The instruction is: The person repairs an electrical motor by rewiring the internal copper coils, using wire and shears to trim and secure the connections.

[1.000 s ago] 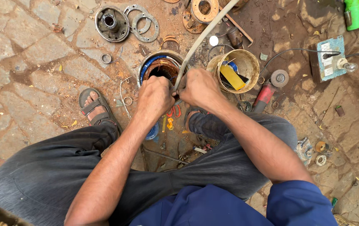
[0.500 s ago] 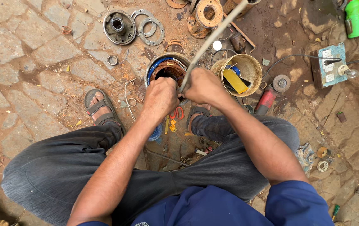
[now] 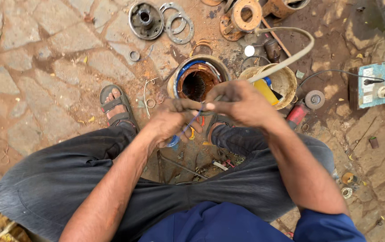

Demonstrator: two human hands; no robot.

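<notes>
My left hand (image 3: 170, 123) and my right hand (image 3: 242, 103) meet above my knees, both closed on a pale flexible sleeve (image 3: 291, 56) that curves up and back to the right. A thin blue wire (image 3: 188, 127) runs from the sleeve's end down through my left fingers. Just beyond the hands stands a round motor stator (image 3: 197, 80) with copper windings and blue wires at its rim. I am squatting, with a sandalled foot (image 3: 116, 107) at the left.
A cream bowl (image 3: 286, 83) with a yellow item sits right of the stator. Metal rings and a motor end cover (image 3: 145, 20) lie at the top, rusty housings (image 3: 242, 15) beside them. A blue switch box (image 3: 372, 85) with a plug is at the right.
The pale sleeve, straight and slanting up before, now bends over in a curve to the right. Both hands have come down and closer to me, and the blue wire shows.
</notes>
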